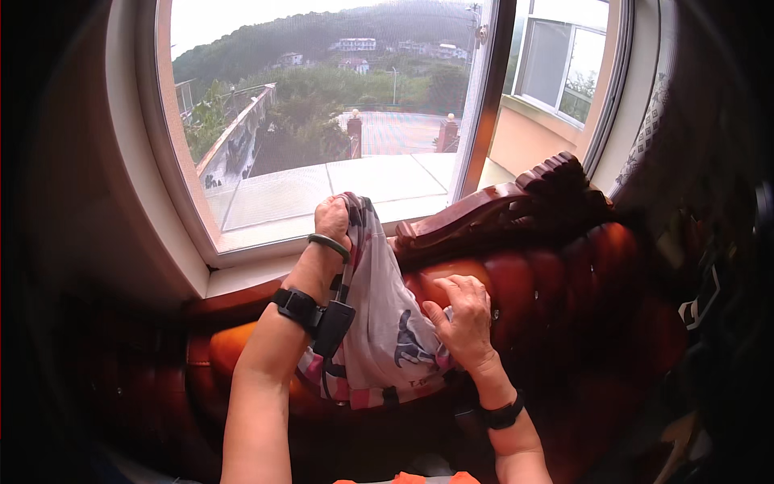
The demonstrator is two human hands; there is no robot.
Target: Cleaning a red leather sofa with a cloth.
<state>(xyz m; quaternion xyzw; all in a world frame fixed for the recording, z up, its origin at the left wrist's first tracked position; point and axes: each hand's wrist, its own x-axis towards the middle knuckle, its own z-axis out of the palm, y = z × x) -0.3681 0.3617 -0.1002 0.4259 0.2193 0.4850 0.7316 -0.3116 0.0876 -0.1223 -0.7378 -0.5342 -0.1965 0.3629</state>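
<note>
A light grey printed cloth [378,290], with a dark figure and a pink and black patterned border, hangs in front of a leather sofa. My left hand [332,224] is raised near the window and closed on the cloth's upper end. Lower and to the right, my right hand [462,314] is beside the cloth's right edge, thumb and fingers apart; whether it pinches any fabric cannot be told. The left wrist carries a green bangle [329,246] and a strapped black device [334,328]; the right wrist wears a black band [505,412].
The tufted brown leather sofa [514,284] spans the view, with a carved wooden crest [484,209] at its back. Behind it are a window sill [242,275] and a screened window [302,133]. A patterned curtain [647,133] hangs at the right.
</note>
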